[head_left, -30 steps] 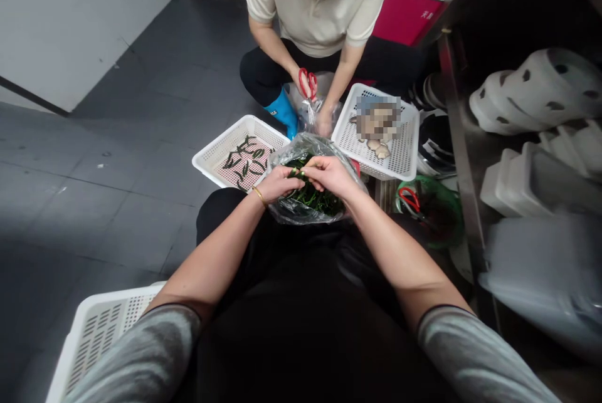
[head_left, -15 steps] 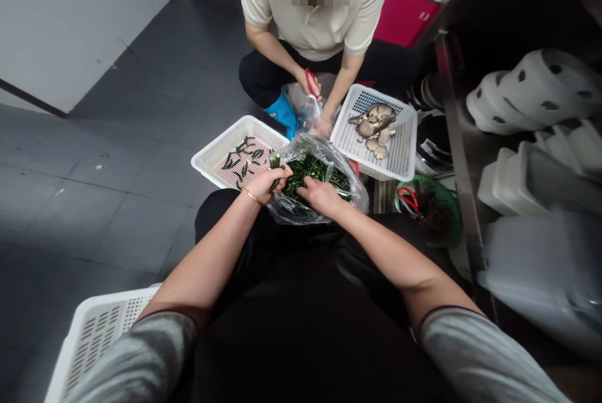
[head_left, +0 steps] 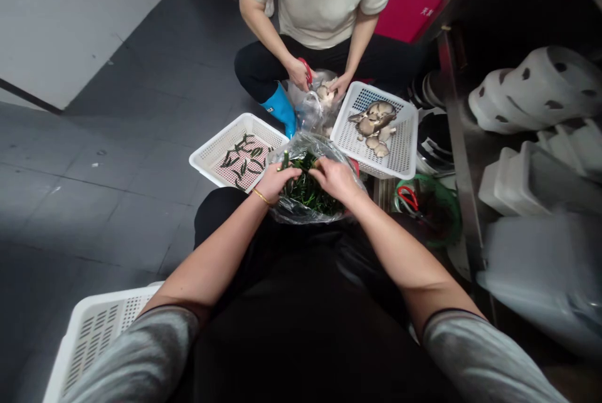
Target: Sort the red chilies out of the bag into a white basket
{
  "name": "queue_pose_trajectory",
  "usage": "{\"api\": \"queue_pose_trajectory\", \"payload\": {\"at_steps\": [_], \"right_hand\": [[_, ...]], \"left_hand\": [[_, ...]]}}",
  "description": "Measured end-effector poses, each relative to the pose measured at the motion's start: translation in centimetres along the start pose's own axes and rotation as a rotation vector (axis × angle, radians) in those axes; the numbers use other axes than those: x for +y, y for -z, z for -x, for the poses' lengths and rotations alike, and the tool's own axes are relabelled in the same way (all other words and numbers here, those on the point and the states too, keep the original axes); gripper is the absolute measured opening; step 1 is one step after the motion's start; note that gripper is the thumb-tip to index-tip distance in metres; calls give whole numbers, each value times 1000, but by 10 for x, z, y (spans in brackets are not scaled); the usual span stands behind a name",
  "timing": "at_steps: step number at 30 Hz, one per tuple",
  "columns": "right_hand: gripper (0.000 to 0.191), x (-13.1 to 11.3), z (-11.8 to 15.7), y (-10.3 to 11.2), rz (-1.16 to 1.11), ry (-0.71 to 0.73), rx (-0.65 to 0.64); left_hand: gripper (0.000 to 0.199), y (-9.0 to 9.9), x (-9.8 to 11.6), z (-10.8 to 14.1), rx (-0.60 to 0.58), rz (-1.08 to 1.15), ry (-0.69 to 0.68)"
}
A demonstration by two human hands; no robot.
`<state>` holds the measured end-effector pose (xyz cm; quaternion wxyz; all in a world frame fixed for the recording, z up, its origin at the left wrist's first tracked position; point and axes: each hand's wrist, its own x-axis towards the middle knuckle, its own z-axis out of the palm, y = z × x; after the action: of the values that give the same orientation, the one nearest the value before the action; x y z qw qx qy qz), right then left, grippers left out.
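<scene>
An open clear plastic bag (head_left: 308,212) full of green peppers (head_left: 317,193) rests between my knees. My left hand (head_left: 276,181) is closed around several green peppers over the bag's left side. Opposite it, my right hand (head_left: 335,178) pinches the end of a pepper above the bag, its fingertips close to my left hand. Beyond the bag's left edge, a white basket (head_left: 211,155) holds scattered green peppers. To the right, another white basket (head_left: 407,133) carries grey mushrooms (head_left: 375,122).
Across from me, a person (head_left: 324,8) holds red-handled scissors (head_left: 308,71) and mushrooms over a plastic bag. Red-handled scissors (head_left: 408,197) lie on a green basket (head_left: 446,237) at right. A shelf with white containers (head_left: 512,183) stands further right; another basket (head_left: 106,306) is lower left.
My right hand has lifted from the peppers toward my left hand and now pinches a pepper end. The other person's hands have moved apart slightly, with mushrooms now visible in them.
</scene>
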<state>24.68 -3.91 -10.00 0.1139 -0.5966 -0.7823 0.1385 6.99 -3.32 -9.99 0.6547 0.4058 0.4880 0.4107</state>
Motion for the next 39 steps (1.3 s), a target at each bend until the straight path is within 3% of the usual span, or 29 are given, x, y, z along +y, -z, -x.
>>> {"api": "queue_pose_trajectory", "payload": {"at_steps": [3, 6, 10, 14, 16, 19, 21, 24, 27, 30, 33, 35, 39], "right_hand": [[36, -4, 1, -24, 150, -78, -230], [26, -8, -3, -36, 158, -147, -252], [13, -7, -12, -17, -100, -176, -178], [9, -9, -12, 8, -369, 16, -51], [9, -12, -7, 9, -469, 75, 36], [25, -17, 3, -6, -647, -26, 143], [34, -20, 11, -21, -787, -112, 8], [44, -28, 21, -38, -1035, -138, -326], [47, -38, 30, -40, -1196, -172, -342], [48, -44, 40, -27, -1021, -78, -279], [43, -43, 47, -9, -548, 260, -264], [37, -37, 43, 1, -214, 394, -303], [33, -18, 18, 0, 270, 205, -298]], "left_hand": [[16, 10, 2, -3, -15, 123, 96], [15, 15, 3, -3, -72, 138, 173], [23, 10, -1, -2, -41, 60, 115], [35, 1, -5, 0, -89, 21, 28], [39, -2, -4, 1, -94, 85, 23], [39, 0, -2, 1, -60, 209, 57], [36, 3, -1, 0, -33, 271, 84], [32, 10, 2, 0, -10, 376, 112], [31, 13, 6, 4, -5, 459, 115], [31, 11, 8, 11, 6, 436, 59], [27, 7, 8, 15, -23, 394, 110], [24, 8, 9, 13, -4, 417, 189], [18, 20, 19, 7, 91, 525, 243]]}}
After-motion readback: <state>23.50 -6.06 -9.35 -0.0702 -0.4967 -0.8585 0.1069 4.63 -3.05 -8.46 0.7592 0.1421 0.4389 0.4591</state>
